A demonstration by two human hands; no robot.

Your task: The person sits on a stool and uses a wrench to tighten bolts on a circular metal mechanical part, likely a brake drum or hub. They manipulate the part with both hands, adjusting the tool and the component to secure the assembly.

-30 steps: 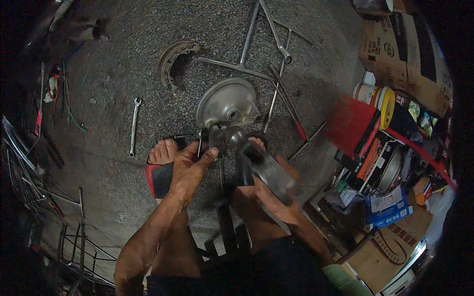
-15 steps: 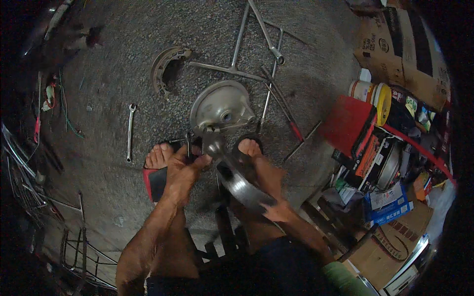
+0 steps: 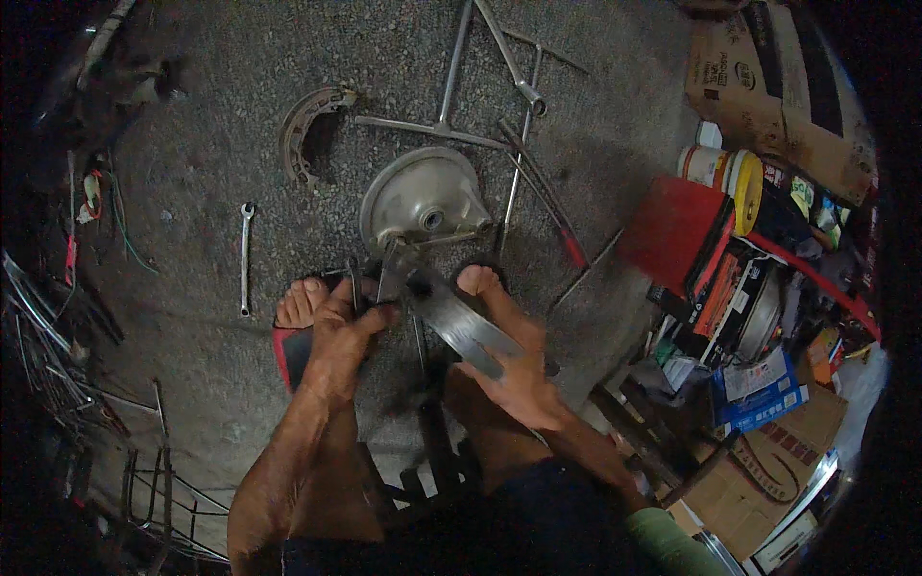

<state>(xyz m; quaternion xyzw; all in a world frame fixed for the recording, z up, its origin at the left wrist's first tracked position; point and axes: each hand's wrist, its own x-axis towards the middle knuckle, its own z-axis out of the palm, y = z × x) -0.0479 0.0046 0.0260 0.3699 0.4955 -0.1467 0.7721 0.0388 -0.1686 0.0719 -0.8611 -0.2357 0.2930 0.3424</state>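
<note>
A curved, shiny brake shoe (image 3: pixel 466 331) slants between my hands, somewhat blurred. My right hand (image 3: pixel 514 374) is closed round its lower right end. At its upper left end, my left hand (image 3: pixel 341 326) has its fingers curled and its thumb close against the metal. A slim metal piece (image 3: pixel 354 286) sticks up from the left fingers; its kind is unclear. Just beyond the hands, a round grey brake plate (image 3: pixel 413 197) with a central hole lies on the ground. Another brake shoe (image 3: pixel 300 134) rests farther off to the left.
A wrench (image 3: pixel 246 259) lies left of my foot. Metal rod wrenches (image 3: pixel 447 86) and a red-handled tool (image 3: pixel 567 240) spread beyond the plate. Boxes, a red case (image 3: pixel 672 230) and a tub (image 3: pixel 744 192) crowd the right. Metal rods and a wire rack (image 3: pixel 144 490) stand left.
The brake shoe has swung and shifted a little left, its upper end now nearer my left thumb. My right hand has moved up and left with it.
</note>
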